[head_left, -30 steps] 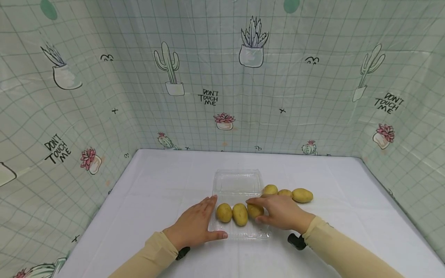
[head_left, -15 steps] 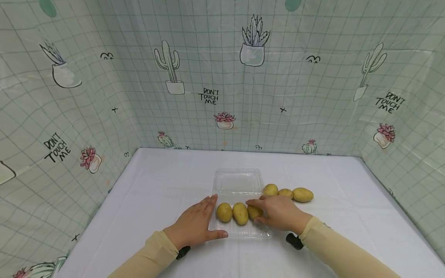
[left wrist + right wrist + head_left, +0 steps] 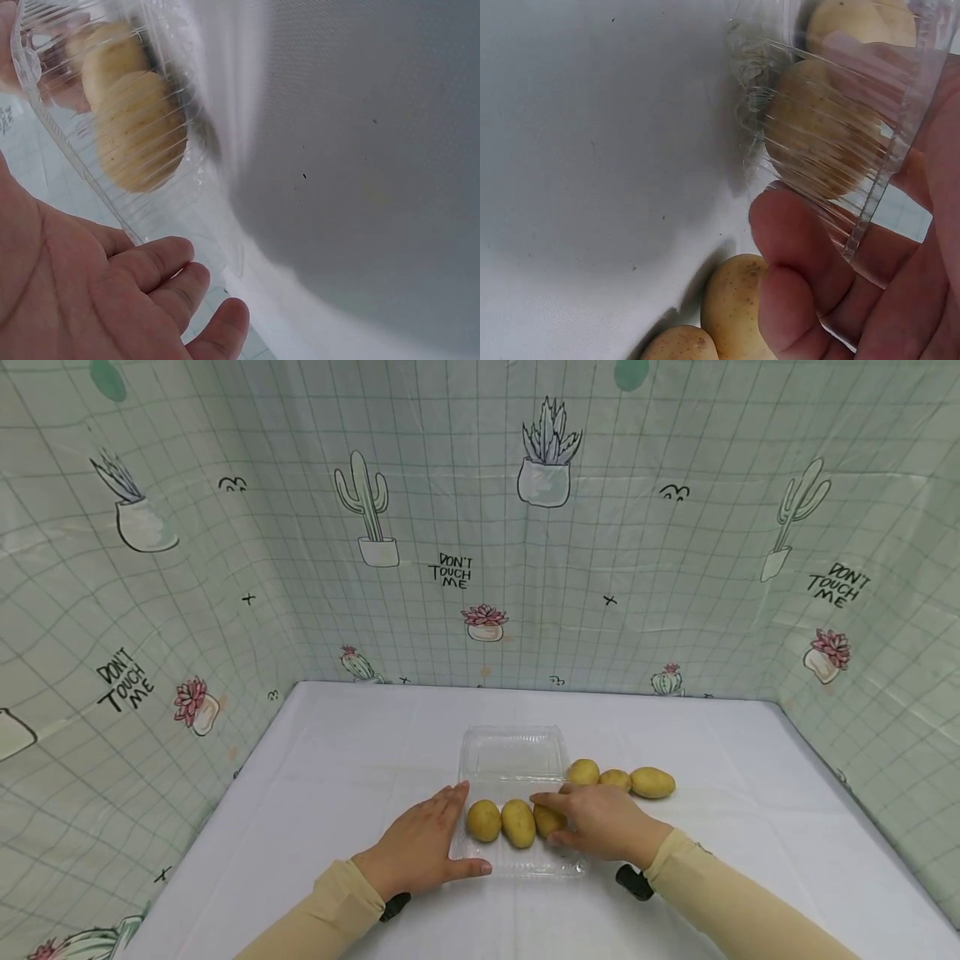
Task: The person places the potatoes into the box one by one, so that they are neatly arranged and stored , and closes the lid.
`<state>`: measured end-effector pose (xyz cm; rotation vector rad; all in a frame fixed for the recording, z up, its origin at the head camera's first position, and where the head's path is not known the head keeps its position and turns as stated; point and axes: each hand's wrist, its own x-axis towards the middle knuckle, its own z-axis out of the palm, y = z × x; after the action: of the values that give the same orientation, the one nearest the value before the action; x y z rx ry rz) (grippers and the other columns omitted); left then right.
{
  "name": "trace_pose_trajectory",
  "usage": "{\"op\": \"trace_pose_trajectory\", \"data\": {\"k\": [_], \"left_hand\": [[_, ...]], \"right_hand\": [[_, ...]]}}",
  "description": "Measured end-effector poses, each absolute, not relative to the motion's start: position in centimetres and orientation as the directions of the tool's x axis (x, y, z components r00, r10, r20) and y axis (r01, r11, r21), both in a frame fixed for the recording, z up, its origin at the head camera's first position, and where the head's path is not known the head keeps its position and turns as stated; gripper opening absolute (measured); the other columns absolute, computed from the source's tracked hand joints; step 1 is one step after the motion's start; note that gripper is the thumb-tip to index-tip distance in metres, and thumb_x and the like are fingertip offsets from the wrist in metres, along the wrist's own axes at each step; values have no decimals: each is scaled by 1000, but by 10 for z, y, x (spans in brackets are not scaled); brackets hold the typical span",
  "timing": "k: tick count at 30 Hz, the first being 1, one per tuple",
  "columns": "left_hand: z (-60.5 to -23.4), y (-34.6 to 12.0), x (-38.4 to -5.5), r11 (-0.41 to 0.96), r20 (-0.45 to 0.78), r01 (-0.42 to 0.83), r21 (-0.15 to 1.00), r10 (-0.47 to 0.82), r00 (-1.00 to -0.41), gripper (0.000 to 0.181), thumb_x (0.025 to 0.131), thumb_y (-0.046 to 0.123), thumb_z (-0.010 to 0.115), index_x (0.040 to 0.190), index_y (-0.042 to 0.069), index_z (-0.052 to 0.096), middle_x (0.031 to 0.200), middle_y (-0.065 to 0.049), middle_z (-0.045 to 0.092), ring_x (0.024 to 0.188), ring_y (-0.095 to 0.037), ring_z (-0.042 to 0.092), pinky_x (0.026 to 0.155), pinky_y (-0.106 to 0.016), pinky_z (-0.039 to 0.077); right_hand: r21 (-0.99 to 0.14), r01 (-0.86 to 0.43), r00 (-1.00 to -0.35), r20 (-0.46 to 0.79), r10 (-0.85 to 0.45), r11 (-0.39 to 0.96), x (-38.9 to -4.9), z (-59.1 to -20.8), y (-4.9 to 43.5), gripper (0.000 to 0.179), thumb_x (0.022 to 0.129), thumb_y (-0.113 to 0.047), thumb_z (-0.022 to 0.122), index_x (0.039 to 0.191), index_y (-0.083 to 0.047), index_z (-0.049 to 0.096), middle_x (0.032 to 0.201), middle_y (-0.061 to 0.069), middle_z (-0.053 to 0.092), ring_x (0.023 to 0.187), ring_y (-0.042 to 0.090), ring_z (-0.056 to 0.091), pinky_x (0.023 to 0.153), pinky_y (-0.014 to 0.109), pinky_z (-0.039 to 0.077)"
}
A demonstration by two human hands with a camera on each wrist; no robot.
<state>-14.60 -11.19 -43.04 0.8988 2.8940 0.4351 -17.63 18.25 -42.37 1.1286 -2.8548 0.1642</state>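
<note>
A clear plastic clamshell box [image 3: 513,750] lies with its lid folded back on the white table. Across its base sit a left potato [image 3: 483,821], a middle potato [image 3: 518,823] and a right potato [image 3: 550,821]. My right hand [image 3: 611,820] reaches over the right wall and holds the right potato between thumb and index finger; its other fingers curl outside the ribbed wall [image 3: 832,135] in the right wrist view. Along the box's left side my left hand [image 3: 420,843] rests with fingers extended, the thumb at the front left corner. Potatoes show through the wall [image 3: 187,187] in the left wrist view.
Behind my right hand, a round potato [image 3: 583,772], a partly covered potato [image 3: 616,778] and a long potato [image 3: 652,782] lie in a row on the table [image 3: 352,735]. A printed cactus curtain [image 3: 480,527] encloses the back and sides.
My right hand has shifted very slightly left over the right potato. The left hand, the box and the other potatoes stay where they were.
</note>
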Motion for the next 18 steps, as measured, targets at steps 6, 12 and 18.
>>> {"op": "trace_pose_trajectory", "data": {"k": [6,12,18], "left_hand": [[-430,-112,-146,788,-3,547,282,571,-821,106,88,70,59,153,-7,27,157,-19,32,142,-35,34,112,-48,34],[-428,-112,-145,792,-11,546,273,570,-822,108,87,73,56,153,-7,27,157,-19,32,142,-35,34,112,-48,34],[-428,-111,-145,788,-9,549,278,574,-819,107,88,71,58,153,-7,27,157,-20,32,142,-35,35,111,-48,35]], "right_hand": [[-64,-667,-744,94,-661,742,-174,-422,181,56,81,-42,82,130,-19,67,86,-7,59,56,4,41,46,23,36],[-45,-682,-728,132,-672,730,-172,-419,183,51,81,-37,83,126,-18,69,88,-6,61,56,2,42,47,22,37],[-29,-688,-718,170,-675,725,-170,-415,184,47,81,-32,83,124,-18,70,94,-3,65,55,1,42,46,21,37]]}}
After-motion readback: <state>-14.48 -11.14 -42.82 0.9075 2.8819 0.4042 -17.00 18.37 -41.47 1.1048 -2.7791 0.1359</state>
